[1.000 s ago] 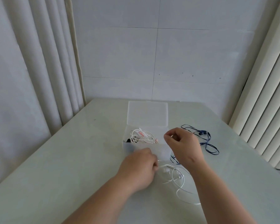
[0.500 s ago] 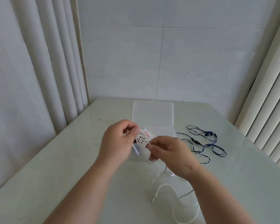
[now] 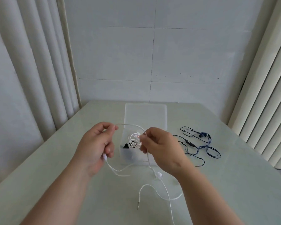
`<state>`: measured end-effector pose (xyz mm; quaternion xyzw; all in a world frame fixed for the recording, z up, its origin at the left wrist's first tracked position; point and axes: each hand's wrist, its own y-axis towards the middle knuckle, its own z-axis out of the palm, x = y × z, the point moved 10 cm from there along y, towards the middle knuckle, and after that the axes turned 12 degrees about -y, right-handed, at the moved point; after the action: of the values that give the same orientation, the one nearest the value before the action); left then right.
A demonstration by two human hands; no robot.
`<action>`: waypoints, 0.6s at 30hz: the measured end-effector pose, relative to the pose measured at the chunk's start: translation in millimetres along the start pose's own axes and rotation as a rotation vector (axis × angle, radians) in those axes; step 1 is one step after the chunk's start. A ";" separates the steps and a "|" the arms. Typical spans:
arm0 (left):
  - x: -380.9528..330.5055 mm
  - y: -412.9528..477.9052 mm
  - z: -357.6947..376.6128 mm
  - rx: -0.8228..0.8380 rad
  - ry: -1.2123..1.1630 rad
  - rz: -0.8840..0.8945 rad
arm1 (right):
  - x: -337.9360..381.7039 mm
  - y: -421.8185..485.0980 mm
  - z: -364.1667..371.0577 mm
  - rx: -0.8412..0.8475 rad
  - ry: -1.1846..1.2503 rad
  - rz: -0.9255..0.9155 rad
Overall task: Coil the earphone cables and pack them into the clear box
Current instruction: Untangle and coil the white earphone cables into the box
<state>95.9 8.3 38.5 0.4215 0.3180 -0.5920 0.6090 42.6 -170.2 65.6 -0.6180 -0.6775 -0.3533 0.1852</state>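
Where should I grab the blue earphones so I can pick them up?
Probably pinch the blue earphones at the small dark control piece on the cord, coming straight down from above. They lie flat and loose on the table, right of the clear box.

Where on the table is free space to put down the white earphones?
Free: the table left of the clear box, toward the curtain. Crowded: right of the box lie the blue earphones; before it, white cable trails under both hands.
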 end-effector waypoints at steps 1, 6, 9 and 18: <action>4.1 0.9 -1.6 0.025 -0.023 -0.037 | -1.7 -1.1 0.4 -0.004 0.074 0.007; 0.1 4.6 -9.1 0.120 0.119 -0.040 | -22.9 -4.4 -20.2 -0.110 0.340 0.097; 7.2 1.3 -9.5 0.187 0.183 -0.121 | -33.3 -3.2 -27.9 -0.163 0.450 0.127; 11.9 -1.1 -8.5 0.258 0.251 -0.172 | -51.4 -1.7 -45.4 -0.299 0.806 0.167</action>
<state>96.9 10.6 24.0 0.5379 0.3478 -0.6203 0.4527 41.1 -238.5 60.8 -0.5033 -0.4402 -0.6441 0.3715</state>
